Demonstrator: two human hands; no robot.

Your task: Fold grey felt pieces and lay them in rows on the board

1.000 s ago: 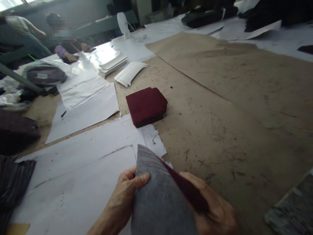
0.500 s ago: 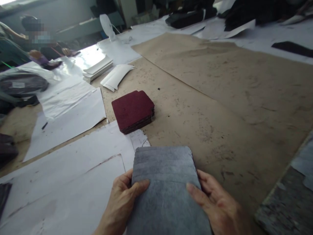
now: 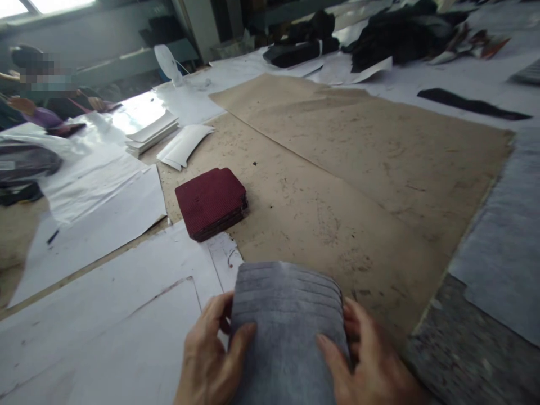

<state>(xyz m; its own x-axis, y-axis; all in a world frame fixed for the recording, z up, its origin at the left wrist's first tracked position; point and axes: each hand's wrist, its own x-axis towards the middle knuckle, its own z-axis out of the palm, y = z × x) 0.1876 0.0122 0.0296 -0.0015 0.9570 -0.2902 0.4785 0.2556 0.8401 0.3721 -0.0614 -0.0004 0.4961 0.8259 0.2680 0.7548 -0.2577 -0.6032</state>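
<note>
A stack of grey fabric-like sheets lies between my hands at the bottom middle, its far edges fanned into several steps and bowed upward. My left hand grips its left side, thumb on top and fingers at the edge and underneath. On the right side my right hand holds it the same way. The near end of the stack runs out of view. Beyond it sits a pile of dark red ribbed pieces with notched corners, apart from both hands.
Brown paper covers the table's middle. White sheets lie at left, with stacked white cards behind. A grey sheet is at right. Black material lies at the back. Another person works at far left.
The grey stack's far end has bowed and its layers have fanned into more steps, still between both hands. The view has swung right, so the table things appear further left.
</note>
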